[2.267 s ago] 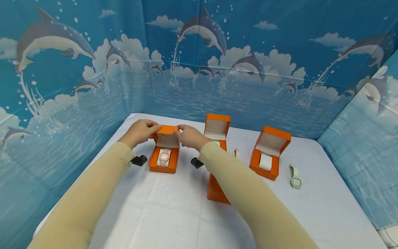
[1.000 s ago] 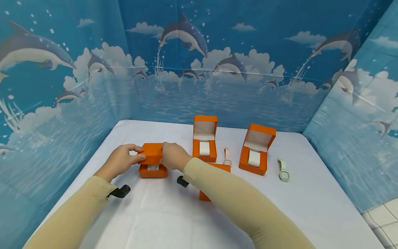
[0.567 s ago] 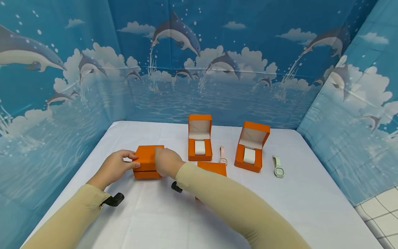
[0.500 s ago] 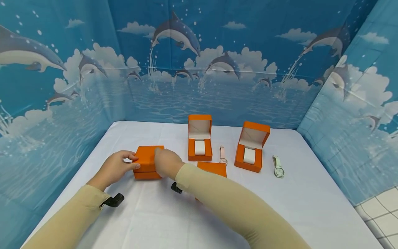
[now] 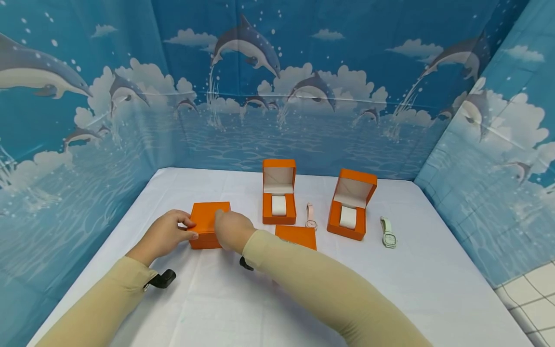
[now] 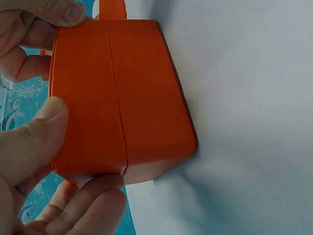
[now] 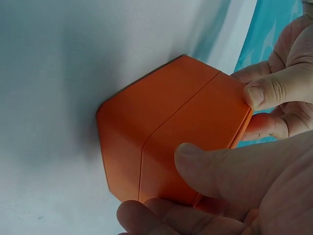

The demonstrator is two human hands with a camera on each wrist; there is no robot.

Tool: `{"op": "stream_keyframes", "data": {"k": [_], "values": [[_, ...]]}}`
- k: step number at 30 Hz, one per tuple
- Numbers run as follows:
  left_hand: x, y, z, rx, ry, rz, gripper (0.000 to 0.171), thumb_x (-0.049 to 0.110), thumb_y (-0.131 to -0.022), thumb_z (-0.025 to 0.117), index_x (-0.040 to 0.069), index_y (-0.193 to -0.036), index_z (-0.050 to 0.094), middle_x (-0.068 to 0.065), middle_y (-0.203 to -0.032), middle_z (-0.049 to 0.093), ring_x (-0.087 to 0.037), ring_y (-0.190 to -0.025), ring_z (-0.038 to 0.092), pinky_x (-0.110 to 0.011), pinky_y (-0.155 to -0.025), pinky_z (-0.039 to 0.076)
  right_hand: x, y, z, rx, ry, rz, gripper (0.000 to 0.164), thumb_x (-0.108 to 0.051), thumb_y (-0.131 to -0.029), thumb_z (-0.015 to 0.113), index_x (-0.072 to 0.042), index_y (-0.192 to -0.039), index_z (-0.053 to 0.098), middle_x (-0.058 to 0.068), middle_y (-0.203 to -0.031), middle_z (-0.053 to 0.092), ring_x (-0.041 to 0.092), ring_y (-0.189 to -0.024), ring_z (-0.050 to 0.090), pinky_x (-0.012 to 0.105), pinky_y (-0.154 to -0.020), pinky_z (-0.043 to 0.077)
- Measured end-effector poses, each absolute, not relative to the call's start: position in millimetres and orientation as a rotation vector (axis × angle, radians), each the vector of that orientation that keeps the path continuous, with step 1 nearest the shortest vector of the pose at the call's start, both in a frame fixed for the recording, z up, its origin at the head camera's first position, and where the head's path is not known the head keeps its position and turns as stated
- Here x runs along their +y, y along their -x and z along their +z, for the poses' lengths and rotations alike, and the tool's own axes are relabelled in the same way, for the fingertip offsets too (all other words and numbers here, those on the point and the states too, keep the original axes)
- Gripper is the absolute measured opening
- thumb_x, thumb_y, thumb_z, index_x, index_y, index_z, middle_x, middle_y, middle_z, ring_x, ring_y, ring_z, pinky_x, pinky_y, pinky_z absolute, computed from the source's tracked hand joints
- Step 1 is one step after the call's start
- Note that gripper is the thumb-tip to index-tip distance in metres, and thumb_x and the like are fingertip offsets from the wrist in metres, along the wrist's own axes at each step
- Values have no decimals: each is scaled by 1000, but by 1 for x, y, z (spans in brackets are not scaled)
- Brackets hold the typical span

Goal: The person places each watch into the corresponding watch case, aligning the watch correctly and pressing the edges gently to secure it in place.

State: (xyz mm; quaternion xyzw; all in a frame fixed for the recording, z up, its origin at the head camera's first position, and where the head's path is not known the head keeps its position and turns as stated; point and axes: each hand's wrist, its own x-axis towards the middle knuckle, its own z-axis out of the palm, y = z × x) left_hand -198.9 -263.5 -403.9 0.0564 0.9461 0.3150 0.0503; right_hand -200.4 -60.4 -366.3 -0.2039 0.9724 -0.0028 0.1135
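Note:
A closed orange watch box (image 5: 206, 218) rests on the white tablecloth, left of the middle. My left hand (image 5: 165, 235) holds its left side, and the left wrist view shows the thumb (image 6: 51, 117) on the lid part with fingertips curled at the seam. On the opposite side my right hand (image 5: 234, 231) grips the same box. In the right wrist view the right thumb (image 7: 195, 159) presses on the lid while fingers wrap the far side. Lid and base meet along a thin seam, so the inside is hidden.
Two orange boxes, one at centre back (image 5: 267, 216) and one farther right (image 5: 361, 231), stand with lids up and white cushions inside. Beside them lie a pink-strap watch (image 5: 310, 218) and a pale green watch (image 5: 388, 233). Another orange box (image 5: 297, 234) is partly behind my right sleeve.
The lid has come down over the watch with a pink strap, closing the box. My hands have moved from the raised lid's top to the box's sides. The head view has shifted slightly.

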Motion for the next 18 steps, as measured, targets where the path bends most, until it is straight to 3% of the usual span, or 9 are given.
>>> {"op": "stream_keyframes", "data": {"k": [18], "values": [[-263, 201, -400, 2885, -198, 943, 25, 24, -90, 86, 7, -107, 77, -21, -139, 59, -37, -114, 65, -49, -94, 59, -58, 203, -368, 2858, 593, -6, 41, -25, -103, 69, -10, -139, 57, 2, -90, 69, 15, -69, 62, 26, -72, 63]]}}
